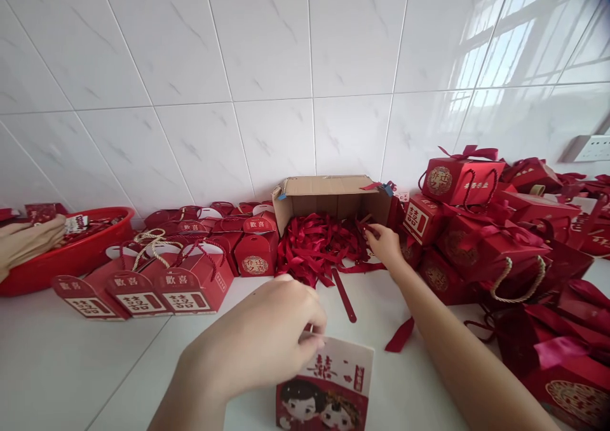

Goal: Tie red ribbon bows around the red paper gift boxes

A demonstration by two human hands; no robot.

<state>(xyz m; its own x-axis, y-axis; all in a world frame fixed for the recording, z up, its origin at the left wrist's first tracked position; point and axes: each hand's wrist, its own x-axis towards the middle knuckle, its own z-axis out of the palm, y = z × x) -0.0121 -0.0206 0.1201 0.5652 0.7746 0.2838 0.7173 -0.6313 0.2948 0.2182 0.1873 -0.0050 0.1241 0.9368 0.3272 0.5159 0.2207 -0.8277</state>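
Observation:
My left hand [257, 332] is closed at the top edge of a red and white gift box [340, 380] with a cartoon couple printed on it, low in the view. The fingertips pinch its upper flap. My right hand [385, 243] reaches to the right side of an open cardboard box [328, 185] lying against the wall. Its thumb and fingers are pinched together there; what lies between them is too small to make out. A heap of dark red ribbons [314, 240] fills the cardboard box and spills from its front. A flat red strip [345, 296] lies before it.
Three red gift boxes with rope handles [190, 285] stand at left, with several more behind. A red basin [109, 227] holds small packets. Stacked ribboned boxes [462, 180] crowd the right side. A loose ribbon piece [400, 335] lies beside my right forearm. White tiled wall [271, 49] closes the back.

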